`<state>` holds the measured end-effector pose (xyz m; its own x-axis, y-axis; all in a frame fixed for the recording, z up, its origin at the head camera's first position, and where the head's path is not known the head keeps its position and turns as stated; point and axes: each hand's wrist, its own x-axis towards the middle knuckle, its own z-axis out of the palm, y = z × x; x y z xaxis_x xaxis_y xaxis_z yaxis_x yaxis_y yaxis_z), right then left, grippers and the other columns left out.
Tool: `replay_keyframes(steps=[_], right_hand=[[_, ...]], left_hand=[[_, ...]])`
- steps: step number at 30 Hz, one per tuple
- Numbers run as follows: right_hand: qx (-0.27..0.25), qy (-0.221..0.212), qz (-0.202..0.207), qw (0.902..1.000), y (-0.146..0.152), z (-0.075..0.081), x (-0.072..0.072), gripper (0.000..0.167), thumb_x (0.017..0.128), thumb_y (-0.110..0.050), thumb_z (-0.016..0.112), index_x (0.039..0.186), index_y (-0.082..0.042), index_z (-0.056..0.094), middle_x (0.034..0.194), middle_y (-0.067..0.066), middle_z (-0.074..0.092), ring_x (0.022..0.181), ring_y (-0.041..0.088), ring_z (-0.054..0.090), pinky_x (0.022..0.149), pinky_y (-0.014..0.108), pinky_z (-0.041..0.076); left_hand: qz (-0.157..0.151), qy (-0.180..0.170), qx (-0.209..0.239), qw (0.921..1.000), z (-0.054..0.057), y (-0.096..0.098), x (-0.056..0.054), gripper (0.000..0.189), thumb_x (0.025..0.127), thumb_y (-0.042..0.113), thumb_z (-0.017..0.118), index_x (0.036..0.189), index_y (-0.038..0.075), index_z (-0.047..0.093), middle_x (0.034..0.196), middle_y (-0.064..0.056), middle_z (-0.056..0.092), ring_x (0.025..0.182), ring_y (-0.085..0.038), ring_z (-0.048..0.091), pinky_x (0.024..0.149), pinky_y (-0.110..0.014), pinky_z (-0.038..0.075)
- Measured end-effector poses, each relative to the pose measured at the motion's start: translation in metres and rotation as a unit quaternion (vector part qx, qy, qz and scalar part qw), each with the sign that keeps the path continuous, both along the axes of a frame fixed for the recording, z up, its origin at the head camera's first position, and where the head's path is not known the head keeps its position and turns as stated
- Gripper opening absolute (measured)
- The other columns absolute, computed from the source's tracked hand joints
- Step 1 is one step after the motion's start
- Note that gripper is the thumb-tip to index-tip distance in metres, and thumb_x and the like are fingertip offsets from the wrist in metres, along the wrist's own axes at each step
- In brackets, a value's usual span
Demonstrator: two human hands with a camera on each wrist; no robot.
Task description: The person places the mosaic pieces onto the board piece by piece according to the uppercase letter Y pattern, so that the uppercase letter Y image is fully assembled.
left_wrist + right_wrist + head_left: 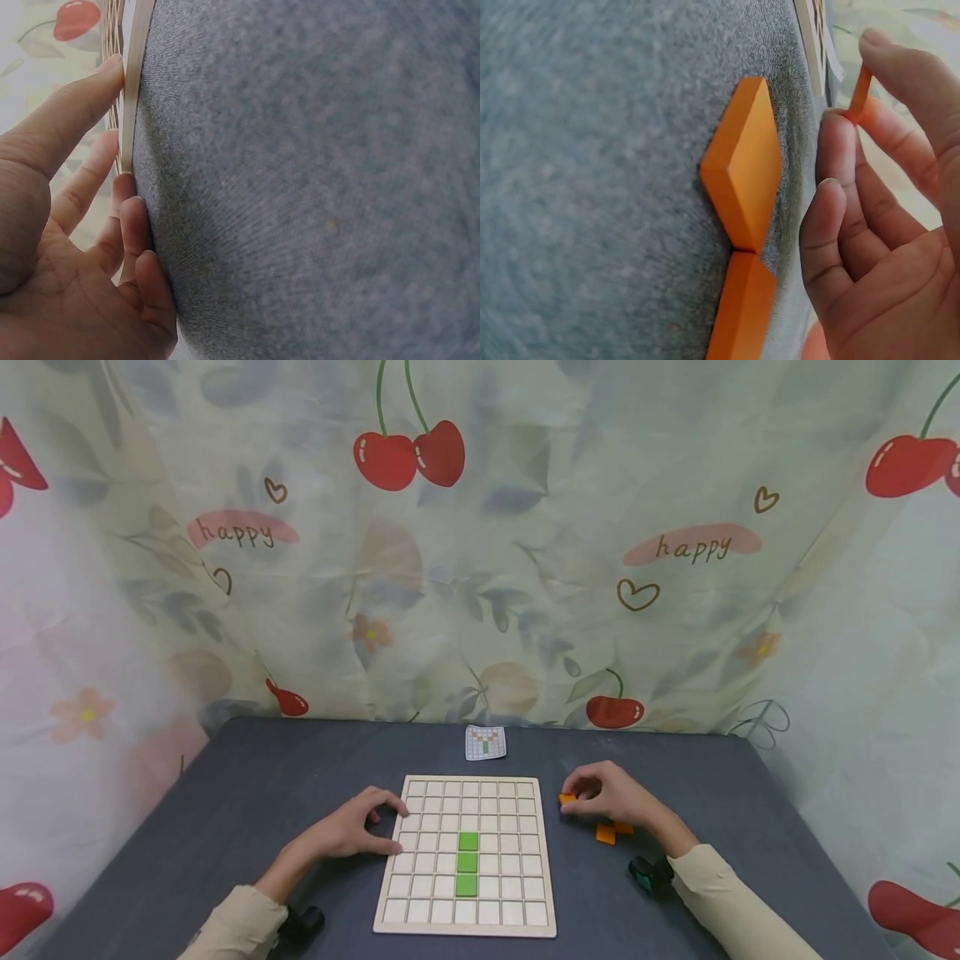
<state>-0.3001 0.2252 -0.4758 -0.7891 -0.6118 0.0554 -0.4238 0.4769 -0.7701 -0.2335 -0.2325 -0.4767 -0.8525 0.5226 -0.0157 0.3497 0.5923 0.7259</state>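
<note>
A pale wooden grid board lies on the dark cloth, with green square tiles stacked in a column of three cells. At its left edge my left hand rests thumb and index fingertips on the frame; in the left wrist view the other fingers of this hand bend loosely beside the board's side. To the right of the board, my right hand pinches an orange square tile between thumb and fingers. Below that hand, more orange tiles lie touching each other on the cloth.
Behind the board lies a small printed card with a coloured grid pattern. The dark table meets a hanging patterned curtain at the back. Black wrist devices sit near both sleeves.
</note>
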Motion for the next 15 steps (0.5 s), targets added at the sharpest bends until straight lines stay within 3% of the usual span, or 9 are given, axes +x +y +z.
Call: replay_keyframes(steps=[8, 15], right_hand=[[-0.035, 0.037, 0.009, 0.9987, -0.004, 0.001, 0.001, 0.02, 0.09, -0.024, 0.082, 0.104, -0.011, 0.076, 0.09, -0.002, 0.069, 0.072, 0.019, 0.062, 0.068, 0.03, 0.052], [-0.061, 0.032, 0.012, 0.9976, -0.012, 0.003, 0.003, 0.021, 0.089, -0.019, 0.082, 0.105, -0.005, 0.076, 0.093, 0.001, 0.07, 0.07, 0.02, 0.062, 0.065, 0.03, 0.052]], left_hand=[[0.011, 0.002, 0.0, 0.9999, -0.012, -0.005, -0.005, 0.045, 0.083, 0.038, 0.087, 0.118, 0.019, 0.067, 0.12, -0.006, 0.049, 0.097, -0.024, 0.048, 0.085, -0.043, 0.041], [0.002, 0.012, 0.003, 0.9999, -0.009, -0.004, -0.003, 0.044, 0.084, 0.038, 0.085, 0.118, 0.016, 0.066, 0.119, -0.008, 0.05, 0.096, -0.024, 0.048, 0.083, -0.043, 0.042]])
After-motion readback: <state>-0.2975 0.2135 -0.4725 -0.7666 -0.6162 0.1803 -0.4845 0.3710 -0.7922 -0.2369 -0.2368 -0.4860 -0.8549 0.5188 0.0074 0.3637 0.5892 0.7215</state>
